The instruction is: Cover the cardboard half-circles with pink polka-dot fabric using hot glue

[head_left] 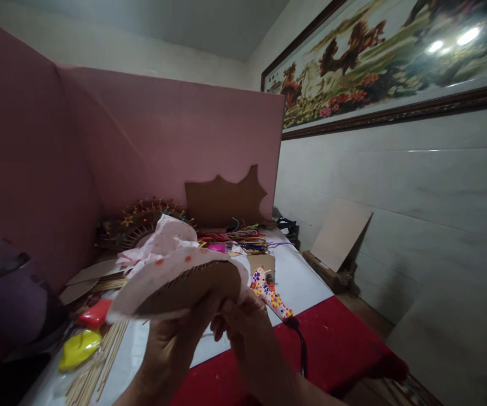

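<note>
Between both hands, above the table, a piece of brown cardboard (pixel 199 290) is held up at a tilt. Pale pink fabric with orange-red dots (pixel 159 269) wraps around its edge, and dark marks run along the upper border. My left hand (pixel 180 338) grips the cardboard from below, thumb on its brown face. At the lower right edge, my right hand (pixel 247 324) pinches the fabric rim with its fingers closed. A flower-patterned glue gun (pixel 271 296) lies just beyond my right hand, its black cord (pixel 301 344) trailing toward me.
Crumpled pink fabric (pixel 171 234) lies behind the cardboard. On the left are wooden sticks (pixel 108 349), a yellow packet (pixel 79 349) and a red packet (pixel 95 313). Scissors (pixel 254 247) and coloured pipe cleaners (pixel 226 234) lie farther back. A jagged cardboard sheet (pixel 226 200) leans against the pink partition (pixel 176 129).
</note>
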